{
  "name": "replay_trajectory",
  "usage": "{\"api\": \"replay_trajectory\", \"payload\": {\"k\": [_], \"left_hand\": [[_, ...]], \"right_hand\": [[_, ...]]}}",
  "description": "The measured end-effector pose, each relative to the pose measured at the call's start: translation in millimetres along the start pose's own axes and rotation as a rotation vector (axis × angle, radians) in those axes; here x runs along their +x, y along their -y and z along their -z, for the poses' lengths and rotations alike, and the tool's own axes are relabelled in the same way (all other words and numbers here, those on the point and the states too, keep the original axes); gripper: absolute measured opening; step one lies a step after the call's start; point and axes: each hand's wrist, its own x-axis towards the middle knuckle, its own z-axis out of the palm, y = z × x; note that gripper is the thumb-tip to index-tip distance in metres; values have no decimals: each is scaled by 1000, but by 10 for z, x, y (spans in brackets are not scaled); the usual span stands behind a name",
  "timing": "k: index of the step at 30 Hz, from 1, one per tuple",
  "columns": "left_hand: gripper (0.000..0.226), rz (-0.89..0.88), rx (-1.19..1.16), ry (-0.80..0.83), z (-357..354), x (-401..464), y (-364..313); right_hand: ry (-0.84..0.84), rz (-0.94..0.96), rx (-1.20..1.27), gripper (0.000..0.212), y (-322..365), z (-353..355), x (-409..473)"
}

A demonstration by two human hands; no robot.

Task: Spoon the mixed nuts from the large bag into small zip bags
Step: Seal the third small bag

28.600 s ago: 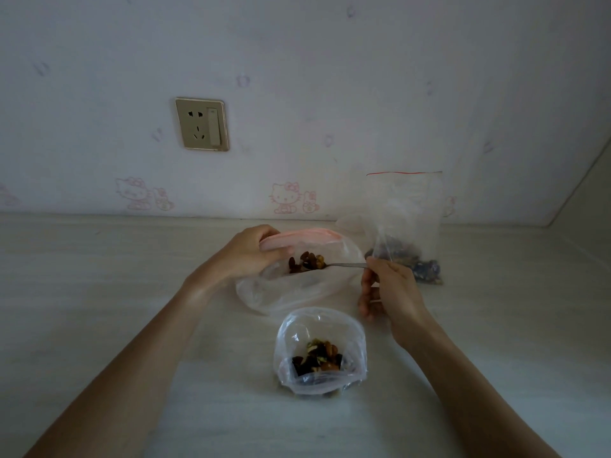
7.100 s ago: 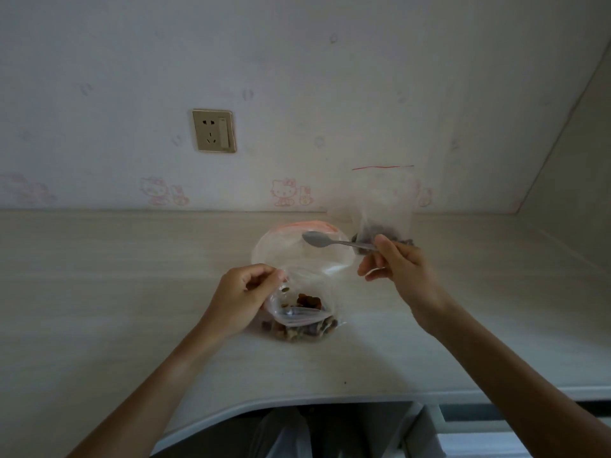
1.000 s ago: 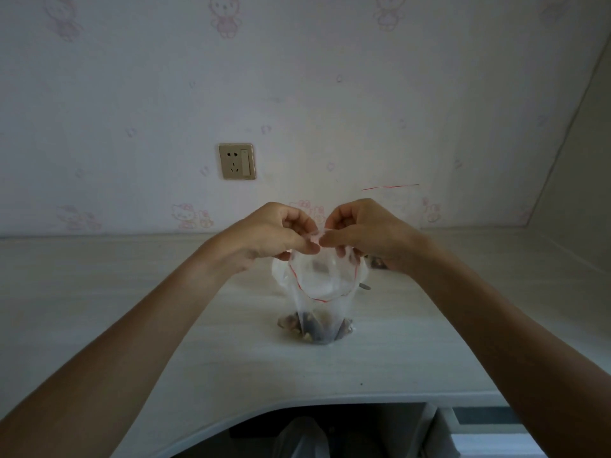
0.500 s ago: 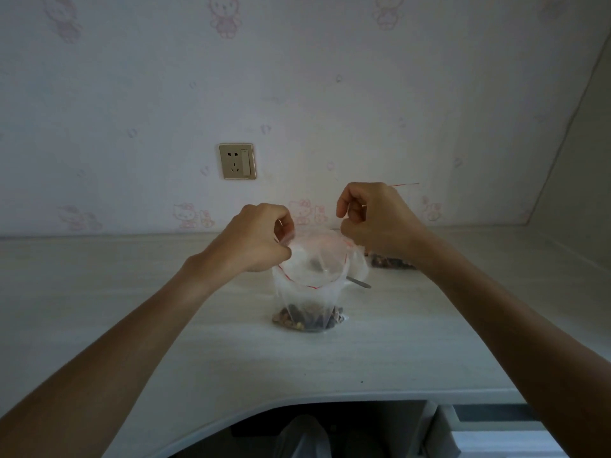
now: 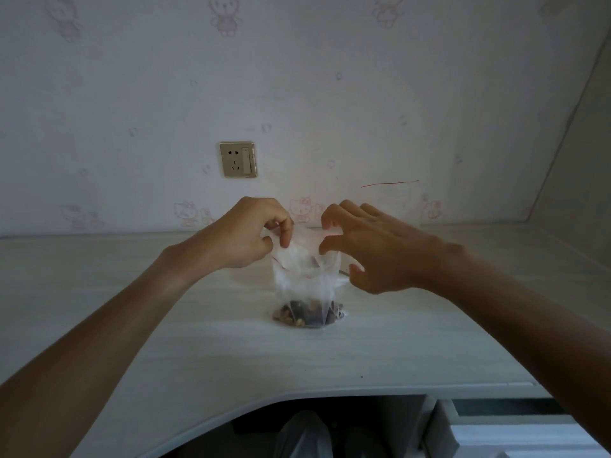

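I see a small zip bag [image 5: 305, 285] standing upright on the pale wooden desk [image 5: 198, 342], near the middle of the view, with its bottom resting on the surface. In the bottom of it lie the mixed nuts [image 5: 307, 315], a dark heap with some lighter pieces, and the upper part of the bag is clear and crumpled, with a thin red line along the mouth. My left hand [image 5: 246, 236] grips the bag at the top left edge: the fingers are curled and the thumb and forefinger pinch the plastic by the rim. My right hand [image 5: 373, 249] is on the other side of the mouth, with the fingers spread and bent like a claw; the fingertips [image 5: 325, 223] are at the rim, but I cannot tell if they really pinch the plastic or only touch it. The thumb of this hand is apart from the fingers, lower, beside the bag. Behind the right hand stands another clear bag [image 5: 390, 200] against the wall, and I can see mostly its red top strip; what is inside is hidden by the hand. On the wall [image 5: 330, 94] there is a gold socket plate [image 5: 238, 159] to the left of the hands, and pale pink cartoon cat prints. Under the curved front edge of the desk the space is dark, and at the lower right a white drawer front [image 5: 515, 438] shows.
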Motion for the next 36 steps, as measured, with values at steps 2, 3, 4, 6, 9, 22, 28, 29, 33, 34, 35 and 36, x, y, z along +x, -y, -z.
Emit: {"api": "replay_trajectory", "payload": {"k": [2, 3, 4, 6, 9, 22, 28, 29, 33, 34, 35, 36], "left_hand": [[51, 1, 60, 84, 20, -17, 22], [52, 3, 105, 106, 26, -17, 32], [54, 5, 168, 118, 32, -16, 39], [58, 3, 305, 140, 60, -22, 78], [49, 6, 349, 168, 142, -67, 201], [26, -189, -68, -57, 41, -49, 217], [31, -250, -5, -93, 99, -17, 209], [31, -234, 5, -85, 111, -22, 228], [32, -163, -75, -103, 101, -28, 273], [33, -150, -128, -117, 77, -31, 273], [35, -133, -185, -132, 45, -36, 273], [36, -108, -256, -144, 6, -45, 274]], "right_hand": [[-13, -9, -31, 37, -31, -18, 12], [-28, -12, -30, 32, -51, -15, 25], [-43, -13, -34, 28, -79, -6, 38], [-55, -18, -41, 22, -156, 21, 48], [-50, -82, 56, 19, -271, 67, 28], [16, -185, 302, 19, -360, 93, 134], [34, -230, 244, 21, -423, 128, 134], [31, -240, 262, 21, -444, 128, 124], [-32, -277, 432, 25, -450, 103, 119], [-58, -303, 499, 26, -445, 87, 118], [-80, -334, 575, 26, -441, 60, 113], [-100, -365, 658, 25, -434, 28, 100]]}}
